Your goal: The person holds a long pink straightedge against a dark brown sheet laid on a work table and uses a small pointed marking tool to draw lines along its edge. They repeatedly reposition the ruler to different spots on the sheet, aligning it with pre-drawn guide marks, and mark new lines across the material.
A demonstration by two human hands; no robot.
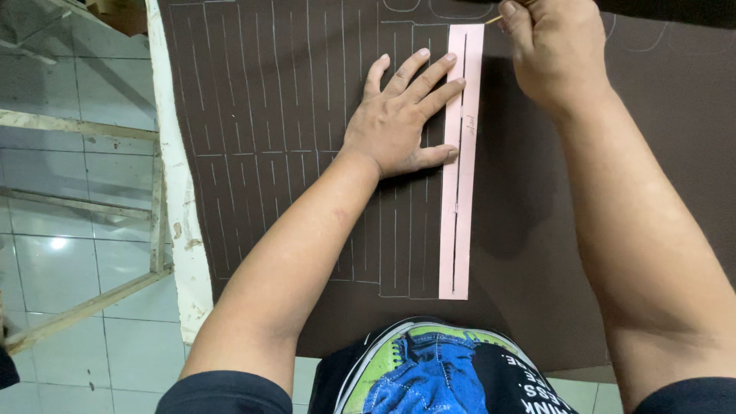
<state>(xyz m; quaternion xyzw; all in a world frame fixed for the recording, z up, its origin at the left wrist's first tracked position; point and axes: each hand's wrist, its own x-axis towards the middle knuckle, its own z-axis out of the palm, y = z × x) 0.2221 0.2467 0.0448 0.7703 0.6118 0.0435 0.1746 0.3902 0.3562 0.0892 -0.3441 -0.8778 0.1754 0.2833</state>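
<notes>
A dark brown sheet of fabric (537, 199) covers the table, marked with many thin chalk lines. A long pink paper strip template (458, 230) with a slit down its middle lies on it. My left hand (399, 123) lies flat with fingers spread, fingertips and thumb pressing the strip's left edge. My right hand (548, 46) is closed around a thin yellowish marking tool (494, 19) whose tip meets the strip's top end.
The table's worn white edge (180, 215) runs down the left. Beyond it are a wooden frame (84, 230) and a pale tiled floor (69, 253). My printed dark shirt (437, 368) shows at the bottom.
</notes>
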